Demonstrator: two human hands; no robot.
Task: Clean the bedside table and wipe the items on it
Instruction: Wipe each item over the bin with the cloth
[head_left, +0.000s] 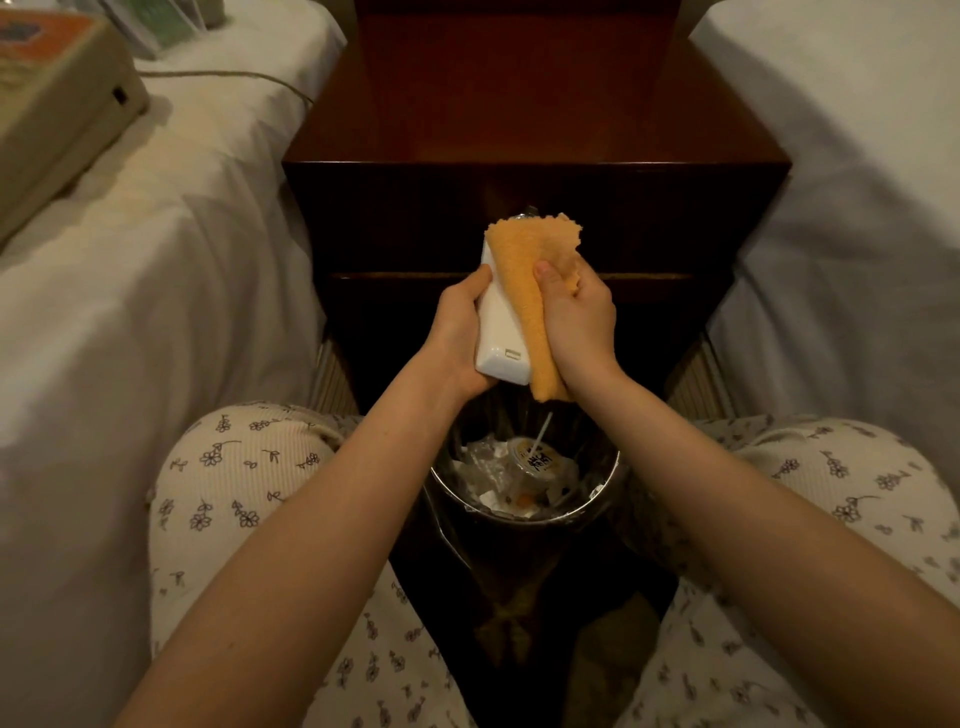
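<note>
Wiping is the step in hand. Our left hand (457, 332) has its grip wrapped round a white device (501, 332), held in the air before the drawers and above the bin (613, 483). The orange cloth (524, 291) lies over the device's face, bunched in the grip of our right hand (579, 317), thumb pressing it down. To do this well, we judge, we should run the cloth the full length, turn the device for its edges and back, and go lightly near the port at its near end. The left bed (156, 260) carries a beige box (57, 93) and a cord. The dark wooden surface (519, 114) stands between it and the white-sheeted right bed (857, 182).
</note>
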